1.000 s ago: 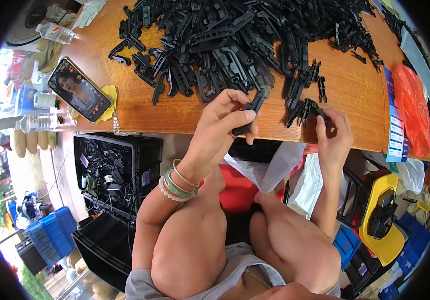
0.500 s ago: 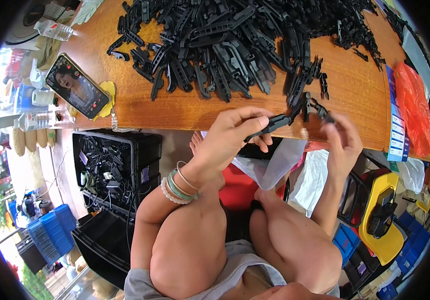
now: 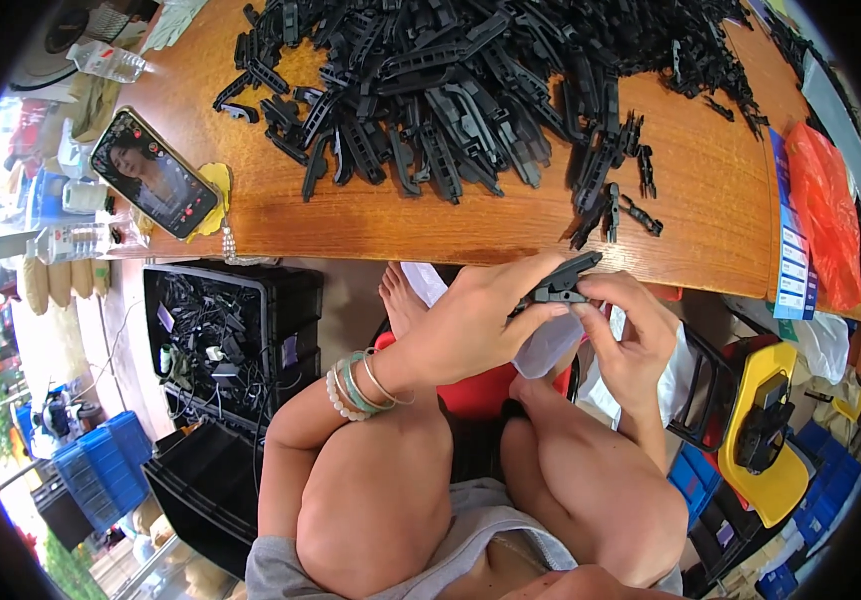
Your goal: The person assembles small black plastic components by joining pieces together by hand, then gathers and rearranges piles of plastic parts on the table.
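My left hand (image 3: 488,318) and right hand (image 3: 637,335) pinch the black part (image 3: 562,283); I judge it light, stiff, best gripped endwise.

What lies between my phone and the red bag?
The head view shows a yellow pad, a heap of black parts, loose pieces and a printed sheet.

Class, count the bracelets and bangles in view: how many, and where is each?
3, all worn just behind the left hand: a thin bangle nearest it, a green bangle in the middle, a white beaded bracelet nearest the elbow.
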{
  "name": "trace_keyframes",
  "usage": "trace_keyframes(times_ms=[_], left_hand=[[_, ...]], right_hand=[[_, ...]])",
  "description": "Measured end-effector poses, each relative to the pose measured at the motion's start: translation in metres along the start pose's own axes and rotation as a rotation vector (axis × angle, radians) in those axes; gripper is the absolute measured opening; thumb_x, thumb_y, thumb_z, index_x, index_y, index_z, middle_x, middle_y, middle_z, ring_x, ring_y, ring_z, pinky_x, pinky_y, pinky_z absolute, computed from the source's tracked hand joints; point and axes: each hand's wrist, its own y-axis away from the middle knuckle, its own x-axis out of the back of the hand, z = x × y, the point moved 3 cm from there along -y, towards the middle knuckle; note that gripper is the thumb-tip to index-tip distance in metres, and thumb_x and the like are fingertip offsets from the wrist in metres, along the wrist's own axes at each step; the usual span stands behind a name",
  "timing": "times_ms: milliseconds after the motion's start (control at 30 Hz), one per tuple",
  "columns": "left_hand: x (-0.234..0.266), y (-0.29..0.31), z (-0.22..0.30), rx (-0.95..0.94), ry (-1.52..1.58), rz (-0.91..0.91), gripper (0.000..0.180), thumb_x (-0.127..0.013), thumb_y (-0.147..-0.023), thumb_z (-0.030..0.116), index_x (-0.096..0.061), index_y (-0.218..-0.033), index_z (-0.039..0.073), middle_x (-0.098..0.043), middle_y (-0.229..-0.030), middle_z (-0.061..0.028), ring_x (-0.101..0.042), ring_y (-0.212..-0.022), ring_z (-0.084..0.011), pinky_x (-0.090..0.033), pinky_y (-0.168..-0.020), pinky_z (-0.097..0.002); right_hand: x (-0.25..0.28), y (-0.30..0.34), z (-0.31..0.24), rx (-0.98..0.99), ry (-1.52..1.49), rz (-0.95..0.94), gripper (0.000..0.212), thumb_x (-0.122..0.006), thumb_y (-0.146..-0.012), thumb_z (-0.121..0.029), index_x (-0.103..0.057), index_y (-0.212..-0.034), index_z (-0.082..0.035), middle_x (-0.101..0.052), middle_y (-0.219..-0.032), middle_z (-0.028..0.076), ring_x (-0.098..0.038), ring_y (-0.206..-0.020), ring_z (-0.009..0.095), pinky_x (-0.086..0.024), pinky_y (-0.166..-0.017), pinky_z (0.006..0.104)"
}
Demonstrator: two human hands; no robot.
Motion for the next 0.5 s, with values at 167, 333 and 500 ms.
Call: trace_keyframes(times_ms=[167, 333, 500], left_hand=[[-0.004, 0.003, -0.006, -0.060, -0.038, -0.022, 0.034, -0.066, -0.080, 0.006, -0.055, -0.111, 0.000, -0.063, -0.086, -0.0148, -0.062, -0.073, -0.0284, -0.048, -0.065, -0.0307], [-0.003, 0.007, -0.009, -0.074, -0.019, -0.119, 0.036, -0.060, -0.081, 0.004, -0.048, -0.115, 0.000, -0.059, -0.086, -0.0202, -0.059, -0.074, -0.0384, -0.047, -0.060, -0.0407], [-0.003, 0.008, -0.004, -0.100, -0.065, -0.147, 0.035, -0.061, -0.080, 0.003, -0.049, -0.113, 0.000, -0.059, -0.081, -0.0188, -0.059, -0.068, -0.0371, -0.046, -0.056, -0.0405]], right_hand=[[0.001, 0.008, 0.007, -0.048, -0.080, -0.046, 0.024, -0.071, -0.066, 0.005, -0.063, -0.088, 0.003, -0.064, -0.083, 0.014, -0.062, -0.075, 0.025, -0.049, -0.067, 0.0305], [-0.001, 0.002, -0.004, 0.070, 0.142, 0.061, 0.035, -0.076, -0.066, -0.009, -0.062, -0.096, 0.002, -0.062, -0.083, 0.013, -0.058, -0.075, 0.026, -0.046, -0.071, 0.0328], [0.000, 0.010, 0.006, -0.002, 0.005, -0.068, 0.042, -0.076, -0.067, -0.018, -0.061, -0.102, 0.001, -0.061, -0.084, 0.013, -0.057, -0.074, 0.026, -0.045, -0.072, 0.0332]])
